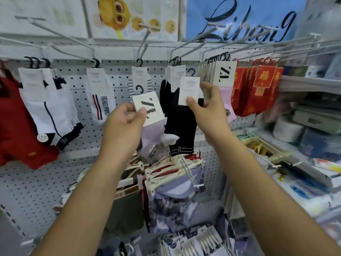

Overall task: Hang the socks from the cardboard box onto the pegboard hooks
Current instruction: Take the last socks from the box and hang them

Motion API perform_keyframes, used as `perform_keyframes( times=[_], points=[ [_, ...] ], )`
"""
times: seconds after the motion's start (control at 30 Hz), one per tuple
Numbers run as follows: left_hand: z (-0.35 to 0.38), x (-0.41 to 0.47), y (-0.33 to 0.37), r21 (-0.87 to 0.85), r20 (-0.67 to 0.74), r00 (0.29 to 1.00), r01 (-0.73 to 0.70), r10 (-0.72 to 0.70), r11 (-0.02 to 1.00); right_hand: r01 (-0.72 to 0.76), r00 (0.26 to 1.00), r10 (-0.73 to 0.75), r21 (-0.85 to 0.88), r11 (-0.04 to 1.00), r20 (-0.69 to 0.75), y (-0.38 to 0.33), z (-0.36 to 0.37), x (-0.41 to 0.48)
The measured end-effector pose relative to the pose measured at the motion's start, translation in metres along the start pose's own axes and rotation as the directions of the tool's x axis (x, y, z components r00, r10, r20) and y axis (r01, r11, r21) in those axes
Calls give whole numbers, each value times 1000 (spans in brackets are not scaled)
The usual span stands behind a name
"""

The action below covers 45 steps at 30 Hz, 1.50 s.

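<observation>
Two sock pairs are held up in front of the pegboard (pixel 36 182), one in each hand, and neither is on a hook.

Lilac sock (pixel 152 136): the left hand (pixel 123 124) pinches the lower left edge of its card. The fingers (pixel 141 112) are closed on the card and the thumb is on the printed face. The card is tilted, with black block lettering and a small black hanger at its top edge. The lilac body hangs free below.

White-card sock (pixel 190 89): the right hand (pixel 208 104) pinches the bottom right corner of its card, which is held higher and nearly upright. Its dark body cannot be separated from the black socks (pixel 181 126) hanging behind it.

The two cards are near each other but apart.

Room: long wire hooks (pixel 143 46) slant out from the board above the hands.
- The hook over the striped sock (pixel 149 82) holds one pair.
- The hook with the striped-band white sock (pixel 97 100) also holds one pair.
- The pink stack (pixel 224 76), just right of the right hand, is packed tight.
- Left are the white socks (pixel 48 100) and a red sock (pixel 16 130).
- Right are the red packets (pixel 260 80), then a shelf (pixel 310 84) edge.

Hangered garments (pixel 171 183) crowd the space under the hands.
</observation>
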<state>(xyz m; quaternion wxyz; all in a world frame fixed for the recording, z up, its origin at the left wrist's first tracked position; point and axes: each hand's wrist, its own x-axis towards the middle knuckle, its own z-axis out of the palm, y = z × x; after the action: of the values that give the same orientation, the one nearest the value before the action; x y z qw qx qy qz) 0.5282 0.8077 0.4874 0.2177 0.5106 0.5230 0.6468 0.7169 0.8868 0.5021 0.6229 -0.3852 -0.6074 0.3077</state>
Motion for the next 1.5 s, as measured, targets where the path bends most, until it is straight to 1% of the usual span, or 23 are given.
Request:
perform_keyframes(
  times=[0.1, 0.17, 0.23, 0.33, 0.4, 0.53, 0.63, 0.77, 0.9, 1.03, 1.13, 1.2, 1.27, 1.33, 1.4, 1.43, 1.5],
  points=[
    [1, 9, 1, -7, -57, 998, -17, 17, 1000, 58, 998, -57, 37, 998, -25, -10, 10, 33],
    [3, 13, 2, -28, -88, 996, -6, 4, 1000, 90, 996, -90, 23, 996, -30, -12, 15, 50],
    [7, 16, 2, -61, -102, 995, 12, -18, 998, 85, 996, -85, -8, 996, -3, -10, 19, 59],
    [15, 18, 3, -74, -118, 993, 18, -26, 997, 79, 994, -77, -26, 997, 78, 2, 21, 63],
    [22, 20, 3, -89, -118, 992, 24, -34, 996, 93, 990, -90, -24, 995, 111, 10, 21, 65],
    [39, 18, 6, -81, -89, 996, 19, -27, 997, 93, 988, -89, -27, 995, 124, 17, 17, 73],
    [48, 20, 7, -64, -78, 997, -2, -3, 998, 73, 985, -71, -9, 997, 155, 16, 12, 80],
    [60, 25, 6, -84, -87, 996, -3, -5, 996, 37, 979, -43, 38, 999, 198, 13, 2, 77],
    [75, 29, 7, -100, -44, 999, 1, -5, 995, 43, 982, -60, 97, 994, 179, 11, -20, 58],
    [98, 29, 11, -122, 33, 999, 3, 1, 992, 73, 969, -98, 117, 990, 226, 8, -44, 38],
    [116, 26, 20, -172, 124, 991, -22, 44, 985, 97, 959, -123, 111, 989, 257, 6, -62, 34],
    [127, 25, 26, -156, 143, 986, -64, 86, 986, 138, 956, -153, 75, 988, 252, 7, -73, 36],
    [136, 25, 30, -104, 116, 985, -118, 130, 988, 166, 958, -182, 87, 982, 223, 9, -85, 39],
    [140, 31, 34, -31, -2, 985, -173, 173, 984, 178, 970, -195, 121, 977, 146, 10, -96, 42],
    [140, 40, 40, 44, -134, 964, -224, 228, 974, 176, 981, -186, 139, 974, 60, 11, -106, 46],
    [140, 46, 44, 71, -172, 953, -242, 251, 968, 177, 983, -183, 147, 973, 30, 11, -110, 49],
    [140, 57, 51, 118, -197, 938, -265, 284, 957, 169, 985, -169, 144, 975, -14, 10, -115, 56]
  ],
)
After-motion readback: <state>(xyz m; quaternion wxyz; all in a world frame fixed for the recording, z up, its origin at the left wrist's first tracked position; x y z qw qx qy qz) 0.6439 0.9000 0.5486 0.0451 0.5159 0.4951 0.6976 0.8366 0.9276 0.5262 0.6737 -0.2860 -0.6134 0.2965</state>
